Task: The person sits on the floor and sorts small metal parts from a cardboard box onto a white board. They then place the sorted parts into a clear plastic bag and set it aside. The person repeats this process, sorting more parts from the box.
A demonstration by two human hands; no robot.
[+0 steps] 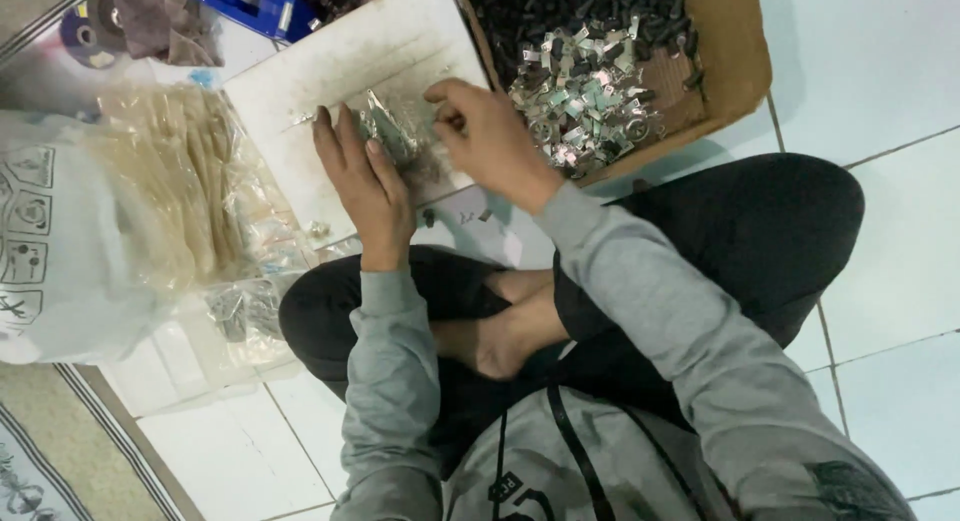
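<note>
My left hand (368, 176) lies flat, pinning a small clear bag (388, 131) to the board (330, 71), while my right hand's (490, 141) fingers pinch closed at its mouth, contents indiscernible.

Brown cardboard box (735, 51) at top right on floor, open, holding small black parts and silvery metal clips. Clear plastic bags (190, 181) at left, beige strips inside, crumpled. White plastic bag (50, 251) at far left, grey pictogram squares printed on side. Small clear bag (245, 311) below, metal bits inside.
</note>
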